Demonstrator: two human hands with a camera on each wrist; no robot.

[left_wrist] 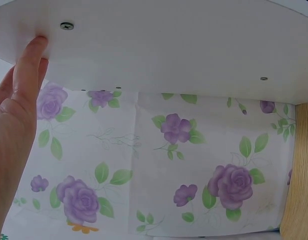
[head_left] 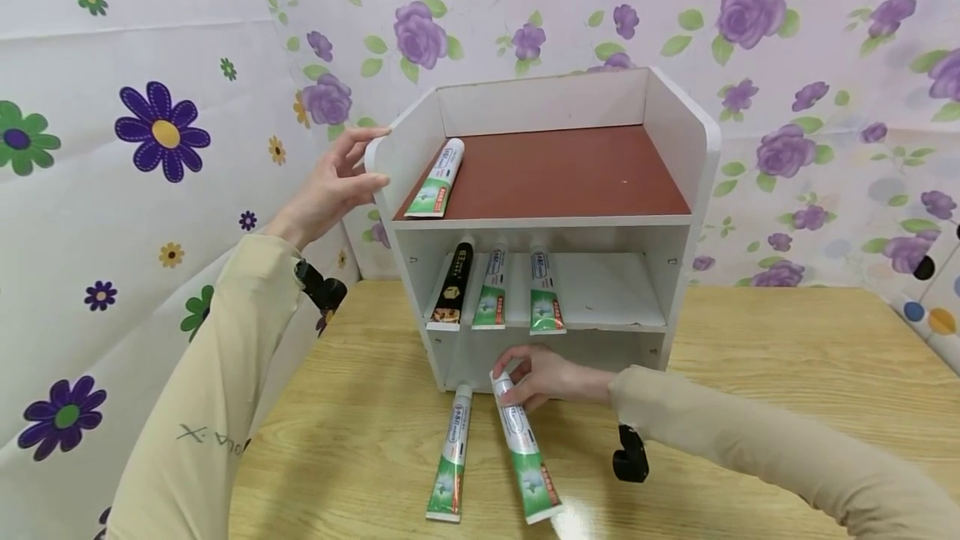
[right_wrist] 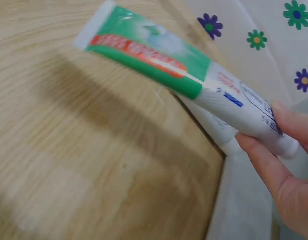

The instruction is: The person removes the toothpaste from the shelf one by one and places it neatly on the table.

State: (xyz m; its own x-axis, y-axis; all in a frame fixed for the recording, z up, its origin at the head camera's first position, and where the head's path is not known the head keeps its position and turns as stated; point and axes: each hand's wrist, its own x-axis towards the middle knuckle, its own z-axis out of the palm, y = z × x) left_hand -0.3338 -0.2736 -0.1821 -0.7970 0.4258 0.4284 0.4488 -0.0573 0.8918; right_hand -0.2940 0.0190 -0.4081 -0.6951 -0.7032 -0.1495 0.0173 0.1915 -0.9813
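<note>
My right hand (head_left: 542, 375) pinches the white cap end of a green-and-white toothpaste tube (head_left: 525, 461), fingers and thumb on either side. In the right wrist view, the held tube (right_wrist: 194, 75) slants over the wood, casting a shadow below it. Another green-and-white toothpaste tube (head_left: 450, 457) lies to its left, cap toward the shelf. My left hand (head_left: 330, 182) touches the left side panel of the white shelf unit (head_left: 678, 273), near its upper front edge. In the left wrist view, that hand's fingers (left_wrist: 29, 70) are fairly straight against the panel's outer face.
On the brown top board (head_left: 555, 173) lies one toothpaste tube (head_left: 437, 182) at the left. The middle shelf bears a black tube (head_left: 453, 290) and two green-and-white tubes to its right. A wooden table (head_left: 787, 365) supports the unit, with flowered cloth (head_left: 570, 7) behind.
</note>
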